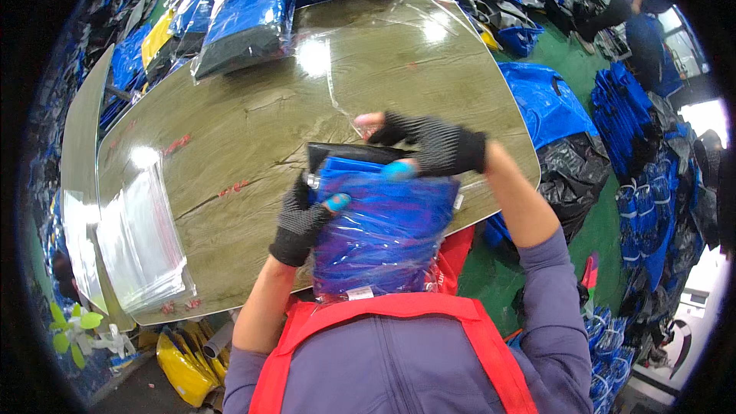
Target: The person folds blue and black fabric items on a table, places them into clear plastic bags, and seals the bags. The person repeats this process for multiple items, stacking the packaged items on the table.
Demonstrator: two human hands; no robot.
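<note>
A folded blue item in a clear plastic bag (379, 230) leans against my front at the table's near edge. Black folded material (349, 155) shows along its upper end. My left hand (299, 222), in a black fingerless-type glove, grips the package's left side, its blue-wrapped thumb on top. Across the upper end reaches my right hand (433, 146), gloved alike and slightly blurred. Its blue-wrapped thumb touches the blue face, while a bare fingertip stretches out beyond the black material, apart from the thumb. Whether it catches any plastic film is unclear.
The wood-patterned table (253, 123) carries a stack of clear plastic bags (146, 238) at left and bagged blue-black packages (249, 23) at the far side. A blue-and-black sack (556, 138) stands right of it. Bundled blue goods (625, 111) and another person (648, 23) are farther right.
</note>
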